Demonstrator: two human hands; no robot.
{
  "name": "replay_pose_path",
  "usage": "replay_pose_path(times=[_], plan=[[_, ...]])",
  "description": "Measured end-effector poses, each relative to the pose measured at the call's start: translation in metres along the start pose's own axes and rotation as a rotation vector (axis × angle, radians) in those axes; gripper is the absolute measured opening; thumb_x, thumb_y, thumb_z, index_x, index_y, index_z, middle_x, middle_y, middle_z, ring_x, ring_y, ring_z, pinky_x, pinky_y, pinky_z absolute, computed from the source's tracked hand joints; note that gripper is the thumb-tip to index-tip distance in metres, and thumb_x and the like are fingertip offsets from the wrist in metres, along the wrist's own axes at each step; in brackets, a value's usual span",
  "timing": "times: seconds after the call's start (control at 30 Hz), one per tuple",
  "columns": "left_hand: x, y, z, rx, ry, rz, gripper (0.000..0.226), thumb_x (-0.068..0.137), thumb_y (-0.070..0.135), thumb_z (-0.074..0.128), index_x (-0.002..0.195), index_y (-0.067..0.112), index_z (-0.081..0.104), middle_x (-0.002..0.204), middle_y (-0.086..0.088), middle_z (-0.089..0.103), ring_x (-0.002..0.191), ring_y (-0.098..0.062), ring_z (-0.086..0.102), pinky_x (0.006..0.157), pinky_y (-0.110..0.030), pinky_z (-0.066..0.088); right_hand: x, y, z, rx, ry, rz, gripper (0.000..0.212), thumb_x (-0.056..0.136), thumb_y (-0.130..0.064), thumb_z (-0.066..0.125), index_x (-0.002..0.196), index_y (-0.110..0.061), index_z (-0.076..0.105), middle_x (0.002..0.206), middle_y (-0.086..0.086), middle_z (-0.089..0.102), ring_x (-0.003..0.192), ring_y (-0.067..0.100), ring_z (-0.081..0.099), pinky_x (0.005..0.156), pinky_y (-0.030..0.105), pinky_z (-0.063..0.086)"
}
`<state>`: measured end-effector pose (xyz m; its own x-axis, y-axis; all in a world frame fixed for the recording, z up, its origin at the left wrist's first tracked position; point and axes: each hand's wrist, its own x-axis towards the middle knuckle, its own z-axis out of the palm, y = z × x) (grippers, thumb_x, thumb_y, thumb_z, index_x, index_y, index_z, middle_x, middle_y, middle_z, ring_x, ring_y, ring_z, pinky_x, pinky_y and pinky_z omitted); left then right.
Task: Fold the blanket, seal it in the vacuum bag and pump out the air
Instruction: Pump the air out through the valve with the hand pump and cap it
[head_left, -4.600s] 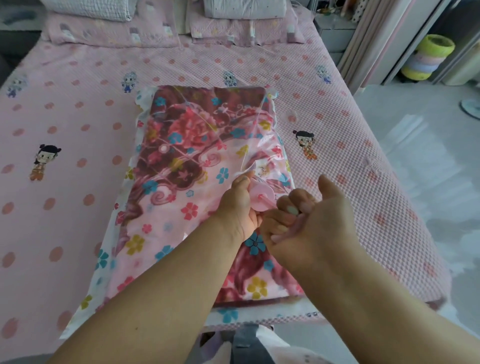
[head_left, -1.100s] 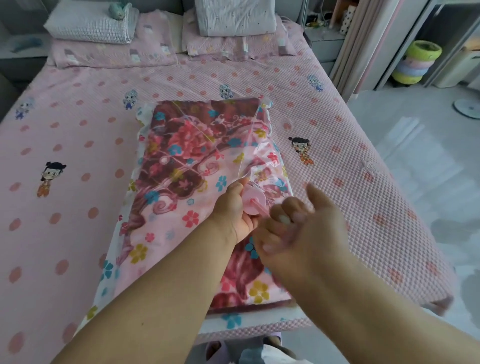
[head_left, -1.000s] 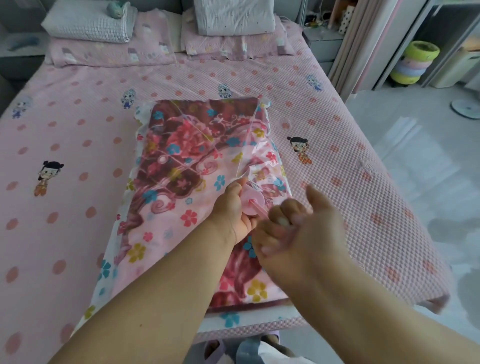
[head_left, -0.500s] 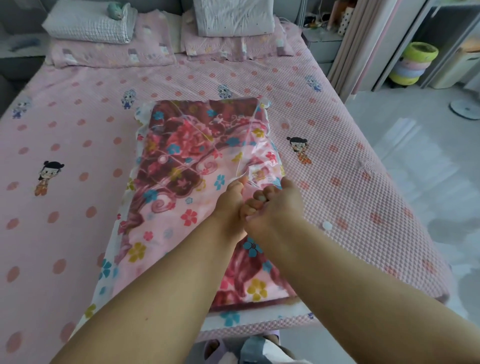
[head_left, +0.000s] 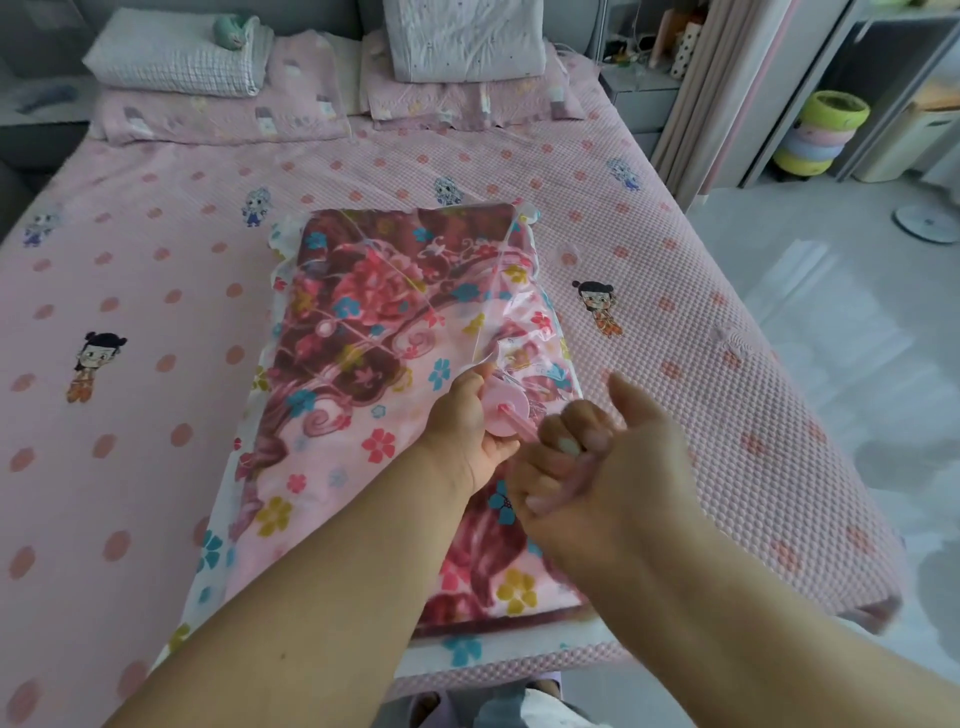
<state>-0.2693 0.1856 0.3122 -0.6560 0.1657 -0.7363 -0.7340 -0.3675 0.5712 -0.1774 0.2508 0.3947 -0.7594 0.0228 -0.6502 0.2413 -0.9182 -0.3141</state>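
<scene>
Left hand (head_left: 470, 423) grips pump (head_left: 505, 410) on vacuum bag (head_left: 234, 499); right hand (head_left: 613, 467) grips handle.

Both forearms bare, no sleeves; right hand (head_left: 613, 467) fingers (head_left: 566, 444) with pale polished nails.

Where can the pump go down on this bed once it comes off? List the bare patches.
Bare pink bedspread left of the clear vacuum bag holding the floral blanket; another strip between the bag and the pillows; a narrower strip to the bag's right. Crowded at the pink round pump base, where the left hand and right hand grip.
</scene>
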Motion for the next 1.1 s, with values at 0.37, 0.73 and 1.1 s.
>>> replay_pose_path(times=[0.37, 0.73, 1.1], plan=[[-0.009, 0.001, -0.001, 0.009, -0.030, -0.016, 0.019, 0.096, 0.034, 0.052, 0.098, 0.016, 0.060, 0.076, -0.005, 0.059, 0.059, -0.015, 0.060, 0.032, -0.017, 0.044, -0.005, 0.000, 0.005, -0.047, 0.033, 0.024, 0.058, 0.090, -0.044, 0.043, 0.041, -0.016, 0.033, 0.044, -0.001, 0.028, 0.034, 0.013, 0.026, 0.037, 0.020, 0.025], [-0.004, -0.004, -0.004, 0.016, -0.027, -0.019, 0.024, 0.092, 0.037, 0.057, 0.105, 0.017, 0.063, 0.082, -0.005, 0.061, 0.066, -0.017, 0.059, 0.039, -0.022, 0.050, -0.005, 0.003, -0.001, -0.043, 0.025, 0.013, 0.057, 0.090, -0.044, 0.044, 0.042, -0.017, 0.033, 0.044, -0.001, 0.029, 0.035, 0.013, 0.027, 0.037, 0.020, 0.025], [-0.006, 0.000, -0.001, 0.006, 0.010, -0.018, 0.018, 0.094, 0.034, 0.056, 0.095, 0.017, 0.062, 0.073, -0.003, 0.057, 0.055, -0.014, 0.055, 0.033, -0.017, 0.043, -0.008, -0.001, 0.003, -0.034, 0.017, 0.022, 0.058, 0.090, -0.045, 0.043, 0.040, -0.016, 0.034, 0.043, -0.001, 0.029, 0.034, 0.013, 0.027, 0.037, 0.020, 0.026]])
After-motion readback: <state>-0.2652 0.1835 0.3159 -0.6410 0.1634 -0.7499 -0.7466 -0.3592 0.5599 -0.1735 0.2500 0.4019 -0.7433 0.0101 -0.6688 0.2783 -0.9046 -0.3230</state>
